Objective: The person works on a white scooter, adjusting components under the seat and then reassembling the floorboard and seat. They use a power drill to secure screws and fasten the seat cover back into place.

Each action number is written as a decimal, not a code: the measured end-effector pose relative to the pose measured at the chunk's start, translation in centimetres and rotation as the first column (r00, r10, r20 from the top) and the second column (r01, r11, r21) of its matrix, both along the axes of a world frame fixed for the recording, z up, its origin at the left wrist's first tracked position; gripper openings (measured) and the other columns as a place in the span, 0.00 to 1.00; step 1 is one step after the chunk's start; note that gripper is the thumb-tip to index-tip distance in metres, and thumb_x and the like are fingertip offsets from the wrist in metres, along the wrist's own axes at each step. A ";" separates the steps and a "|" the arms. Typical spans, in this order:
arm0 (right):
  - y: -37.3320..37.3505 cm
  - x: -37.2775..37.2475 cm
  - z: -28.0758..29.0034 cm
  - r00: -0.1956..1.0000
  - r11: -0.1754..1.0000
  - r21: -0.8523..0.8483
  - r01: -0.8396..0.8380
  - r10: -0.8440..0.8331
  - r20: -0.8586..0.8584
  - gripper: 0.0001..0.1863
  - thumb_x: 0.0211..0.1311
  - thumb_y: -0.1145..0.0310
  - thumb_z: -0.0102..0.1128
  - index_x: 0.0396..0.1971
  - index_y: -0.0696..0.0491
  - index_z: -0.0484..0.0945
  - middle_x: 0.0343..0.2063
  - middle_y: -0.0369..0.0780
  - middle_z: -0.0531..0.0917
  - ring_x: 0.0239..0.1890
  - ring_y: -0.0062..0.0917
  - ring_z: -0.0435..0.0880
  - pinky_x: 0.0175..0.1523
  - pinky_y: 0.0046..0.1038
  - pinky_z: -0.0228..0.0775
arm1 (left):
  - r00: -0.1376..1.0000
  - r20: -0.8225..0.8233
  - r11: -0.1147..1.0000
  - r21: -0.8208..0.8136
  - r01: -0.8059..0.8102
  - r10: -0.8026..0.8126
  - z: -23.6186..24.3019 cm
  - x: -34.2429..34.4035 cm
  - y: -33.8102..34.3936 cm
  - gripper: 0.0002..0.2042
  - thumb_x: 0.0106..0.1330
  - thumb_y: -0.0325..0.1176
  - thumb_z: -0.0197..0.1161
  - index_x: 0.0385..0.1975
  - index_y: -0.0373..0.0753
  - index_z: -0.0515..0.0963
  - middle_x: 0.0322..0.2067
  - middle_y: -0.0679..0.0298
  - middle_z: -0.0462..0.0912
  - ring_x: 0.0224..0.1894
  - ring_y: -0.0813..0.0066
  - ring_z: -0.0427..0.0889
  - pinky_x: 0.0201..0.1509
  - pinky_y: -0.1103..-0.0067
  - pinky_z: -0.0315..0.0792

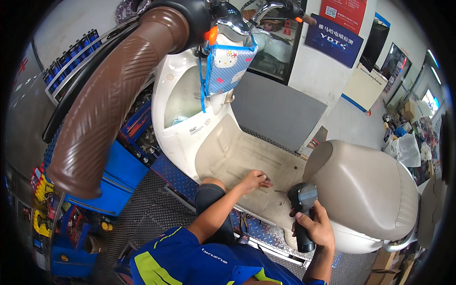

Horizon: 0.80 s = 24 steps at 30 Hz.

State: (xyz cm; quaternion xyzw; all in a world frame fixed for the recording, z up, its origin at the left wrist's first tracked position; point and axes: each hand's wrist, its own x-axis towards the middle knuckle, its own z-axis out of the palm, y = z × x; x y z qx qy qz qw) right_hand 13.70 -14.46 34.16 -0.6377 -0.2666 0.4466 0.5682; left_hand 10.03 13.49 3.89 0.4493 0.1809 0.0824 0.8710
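Very close, at ten o'clock, is a big brown handlebar grip with ridges [114, 90]. At six o'clock is a blue shirt with yellow-green stripes [204, 263]. Between four and five o'clock, the right hand [317, 228] is wrapped around a chunky black hand-held power tool [303, 194], with its head up beside the seat. At five o'clock, the left hand [255, 182] is over the scooter's flat tan floor [266, 159]. Its fingers are bent and close together; I cannot tell if they pinch something. The smooth tan scooter seat [368, 190] is at four o'clock. Farther off, a blue dotted cloth bag [229, 69] hangs at twelve o'clock. A dark blue wall sign [335, 40] is far back, between one and two.
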 end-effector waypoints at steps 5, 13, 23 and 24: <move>0.3 -1.0 -2.1 0.999 0.989 0.147 -0.035 0.040 -0.036 0.23 0.68 0.79 0.62 0.61 0.60 0.68 0.43 0.43 0.82 0.29 0.25 0.83 0.35 0.30 0.81 | 0.995 0.038 0.978 0.185 -0.096 0.090 -0.2 -0.4 1.0 0.08 0.78 0.35 0.58 0.40 0.38 0.77 0.24 0.68 0.76 0.26 0.79 0.75 0.30 0.79 0.69; 0.2 -1.9 -5.4 0.999 0.970 0.241 0.026 -0.017 -0.042 0.23 0.69 0.79 0.60 0.61 0.61 0.65 0.46 0.49 0.82 0.29 0.28 0.85 0.33 0.33 0.82 | 0.974 0.150 0.976 -0.164 -0.144 0.169 0.3 -0.1 1.2 0.08 0.78 0.33 0.59 0.45 0.35 0.77 0.34 0.63 0.81 0.32 0.73 0.79 0.40 0.72 0.78; 1.2 -2.5 -8.5 0.997 0.944 0.324 0.071 -0.062 -0.036 0.23 0.70 0.76 0.61 0.60 0.62 0.64 0.48 0.52 0.81 0.29 0.29 0.85 0.32 0.33 0.82 | 0.988 0.061 0.962 -0.246 -0.120 0.139 0.9 -0.5 1.3 0.10 0.79 0.38 0.58 0.36 0.40 0.75 0.33 0.61 0.82 0.26 0.75 0.76 0.32 0.76 0.72; 1.3 -2.6 -8.8 0.998 0.941 0.332 0.066 -0.058 -0.031 0.23 0.70 0.76 0.61 0.60 0.62 0.64 0.48 0.51 0.81 0.29 0.29 0.85 0.32 0.33 0.82 | 0.987 0.062 0.957 -0.262 -0.128 0.150 0.9 -0.7 1.4 0.10 0.79 0.39 0.58 0.36 0.40 0.75 0.32 0.61 0.81 0.26 0.75 0.76 0.32 0.76 0.71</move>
